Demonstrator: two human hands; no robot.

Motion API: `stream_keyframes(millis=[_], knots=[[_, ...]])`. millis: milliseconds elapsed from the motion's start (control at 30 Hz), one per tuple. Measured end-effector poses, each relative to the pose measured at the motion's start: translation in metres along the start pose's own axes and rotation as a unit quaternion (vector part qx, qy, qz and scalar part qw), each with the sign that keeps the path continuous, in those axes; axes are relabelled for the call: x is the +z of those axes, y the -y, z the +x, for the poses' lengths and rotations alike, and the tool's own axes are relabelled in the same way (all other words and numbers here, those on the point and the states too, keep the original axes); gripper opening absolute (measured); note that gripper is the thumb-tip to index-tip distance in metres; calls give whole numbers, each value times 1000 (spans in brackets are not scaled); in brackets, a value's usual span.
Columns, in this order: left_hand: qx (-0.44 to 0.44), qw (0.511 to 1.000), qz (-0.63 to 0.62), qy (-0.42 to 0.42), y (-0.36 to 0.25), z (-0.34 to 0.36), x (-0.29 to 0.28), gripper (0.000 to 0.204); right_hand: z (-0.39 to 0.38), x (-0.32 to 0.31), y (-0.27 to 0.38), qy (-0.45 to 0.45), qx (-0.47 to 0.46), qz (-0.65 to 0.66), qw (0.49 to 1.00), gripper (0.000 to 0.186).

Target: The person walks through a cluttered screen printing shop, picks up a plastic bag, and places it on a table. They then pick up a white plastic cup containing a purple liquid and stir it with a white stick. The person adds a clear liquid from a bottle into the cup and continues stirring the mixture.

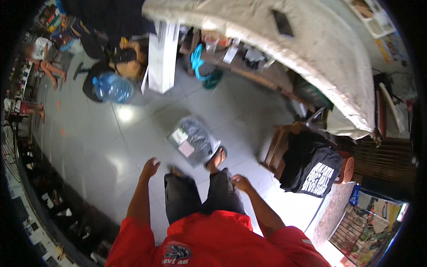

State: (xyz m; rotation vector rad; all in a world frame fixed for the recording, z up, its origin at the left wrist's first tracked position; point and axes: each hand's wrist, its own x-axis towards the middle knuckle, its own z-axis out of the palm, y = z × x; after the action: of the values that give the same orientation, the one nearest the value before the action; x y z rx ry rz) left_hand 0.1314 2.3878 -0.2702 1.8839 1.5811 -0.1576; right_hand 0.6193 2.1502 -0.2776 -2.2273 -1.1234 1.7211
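My left hand hangs open beside my left leg, fingers slightly bent, holding nothing. My right hand is beside my right thigh with loosely curled fingers, open and with nothing visible in it. On the tiled floor ahead lies a clear plastic package of dark folded material, with a pale green and a pink card on it. My sandaled right foot is at its lower right corner.
A blue water jug and white carton stand ahead left. A cloth-covered table spans upper right, above a wooden shelf. Dark shirts lie on a wooden chair at right. Two other people are at far left.
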Motion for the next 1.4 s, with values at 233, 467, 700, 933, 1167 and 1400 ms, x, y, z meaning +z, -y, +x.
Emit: stream_keyframes(millis=[233,467,700,933,1167,1400], knots=[[-70,986,-81,129,-31,153,24,53,92,-14,29,-74,28,31,996,43],[-37,997,-46,54,28,319,121,63,224,50,22,-105,255,467,840,70],[-89,967,-216,103,39,438,176,70,331,151,-47,-140,304,717,612,83],[-223,877,-336,262,82,478,252,78,425,205,-92,-288,127,536,784,71],[-275,793,-453,299,41,396,204,80,408,228,-67,-464,-59,384,796,61],[-257,735,-604,169,23,258,106,70,264,97,73,-144,145,722,661,54]])
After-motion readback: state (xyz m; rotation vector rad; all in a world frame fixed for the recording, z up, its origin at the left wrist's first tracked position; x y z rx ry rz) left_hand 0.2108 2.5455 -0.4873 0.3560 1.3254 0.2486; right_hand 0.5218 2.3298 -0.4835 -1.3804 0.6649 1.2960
